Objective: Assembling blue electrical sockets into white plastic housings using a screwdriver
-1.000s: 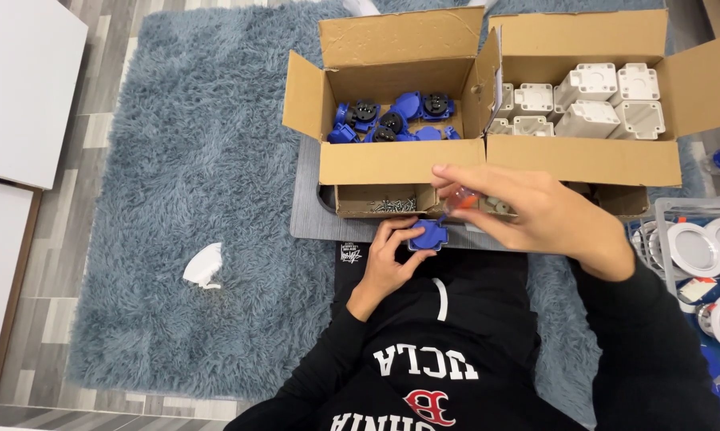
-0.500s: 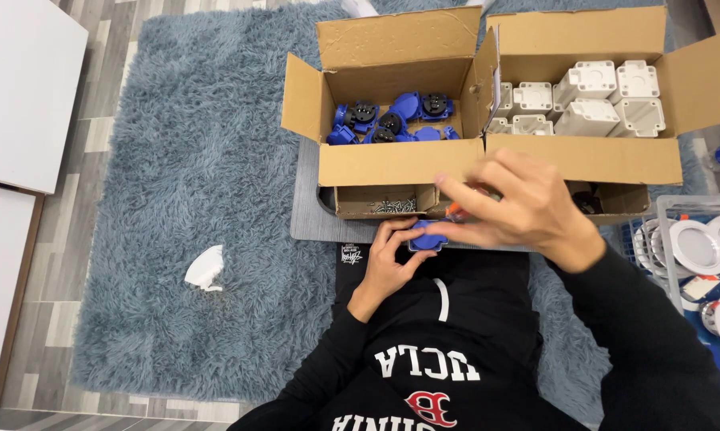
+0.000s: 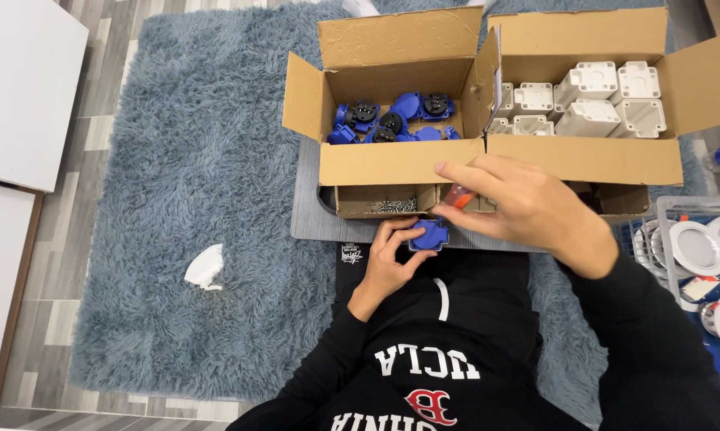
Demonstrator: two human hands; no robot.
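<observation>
the right hand (image 3: 527, 211) is sliding leftward and lower than a second ago, bringing the orange-handled tool (image 3: 457, 196) down over the round blue plastic part (image 3: 428, 235). the left hand (image 3: 392, 257) is shifting its fingers around that part, which is now showing more of its face between thumb and fingertips.

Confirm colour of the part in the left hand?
Blue, seen in the head view: the round part held by the left hand.
</observation>
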